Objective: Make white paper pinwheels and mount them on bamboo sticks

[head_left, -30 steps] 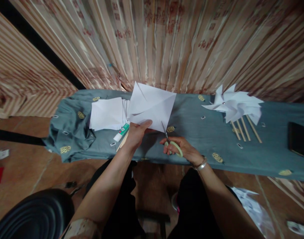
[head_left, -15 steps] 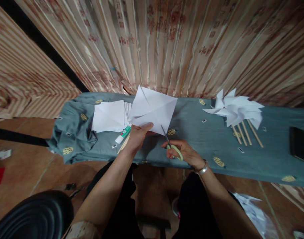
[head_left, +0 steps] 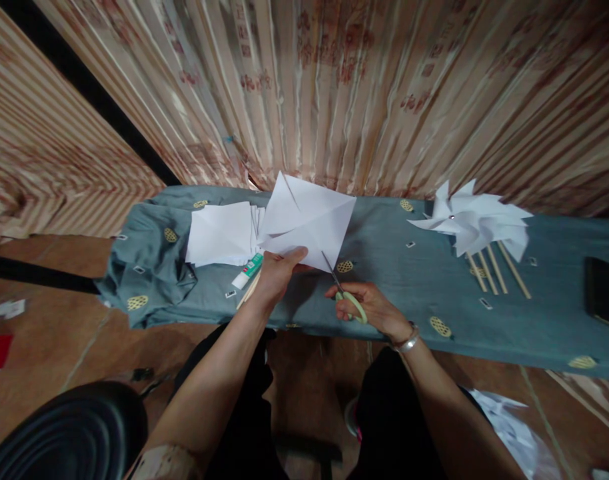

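Note:
My left hand (head_left: 280, 270) pinches the near edge of a square white sheet of paper (head_left: 317, 223), thumb on top. Fold lines cross the sheet, and slits run in from its far left and near left corners. In my right hand (head_left: 367, 307) is a pair of scissors (head_left: 353, 305) with light green handles. Their blades lie at the sheet's near right corner, pointing inward. Left of the sheet lies a stack of white paper (head_left: 219, 233). A green and white glue stick (head_left: 248, 270) and thin wooden sticks (head_left: 249, 291) lie beside my left hand, partly hidden by it.
Several white paper pinwheels (head_left: 477, 220) on wooden sticks lie at the right of the cloth-covered table (head_left: 384, 260). A black phone-like object (head_left: 604, 292) sits at the far right. Behind the table hangs a patterned curtain (head_left: 324, 87). A black round stool (head_left: 69, 433) stands at lower left.
The view has shifted very slightly, so the table's things appear a little further right. Both hands, the sheet and the scissors keep nearly the same position.

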`<state>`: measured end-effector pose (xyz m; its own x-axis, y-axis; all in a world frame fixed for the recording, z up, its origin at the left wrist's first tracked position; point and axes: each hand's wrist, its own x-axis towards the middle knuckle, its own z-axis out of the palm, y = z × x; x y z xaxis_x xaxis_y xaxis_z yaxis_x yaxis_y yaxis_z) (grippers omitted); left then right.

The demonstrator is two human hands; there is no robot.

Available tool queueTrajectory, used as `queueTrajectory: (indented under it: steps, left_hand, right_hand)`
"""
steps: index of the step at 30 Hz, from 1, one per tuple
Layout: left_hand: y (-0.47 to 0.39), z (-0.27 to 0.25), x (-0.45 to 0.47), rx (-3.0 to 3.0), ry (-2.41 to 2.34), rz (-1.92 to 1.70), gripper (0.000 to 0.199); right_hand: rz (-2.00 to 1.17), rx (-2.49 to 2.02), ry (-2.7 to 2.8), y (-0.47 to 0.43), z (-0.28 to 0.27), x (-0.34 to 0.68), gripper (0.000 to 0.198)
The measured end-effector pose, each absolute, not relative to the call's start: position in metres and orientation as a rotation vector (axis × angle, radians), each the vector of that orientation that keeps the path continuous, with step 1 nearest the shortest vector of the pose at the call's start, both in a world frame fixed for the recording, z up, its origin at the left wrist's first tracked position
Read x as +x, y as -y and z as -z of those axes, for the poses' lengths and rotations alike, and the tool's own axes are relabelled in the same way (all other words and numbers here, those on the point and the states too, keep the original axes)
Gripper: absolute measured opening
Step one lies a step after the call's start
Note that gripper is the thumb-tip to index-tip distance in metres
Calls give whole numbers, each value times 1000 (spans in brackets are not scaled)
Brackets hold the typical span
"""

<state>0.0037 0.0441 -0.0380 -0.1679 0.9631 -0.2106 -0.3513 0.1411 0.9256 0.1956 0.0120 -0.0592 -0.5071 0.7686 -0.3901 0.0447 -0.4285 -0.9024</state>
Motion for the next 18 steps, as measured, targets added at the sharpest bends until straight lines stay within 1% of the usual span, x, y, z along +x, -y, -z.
queueTrajectory:
  steps: [18]
  left_hand:
    - [-44, 37, 3, 702, -1163, -1365, 25]
  right_hand:
    - [-1929, -1215, 1285, -11, 57, 194, 49]
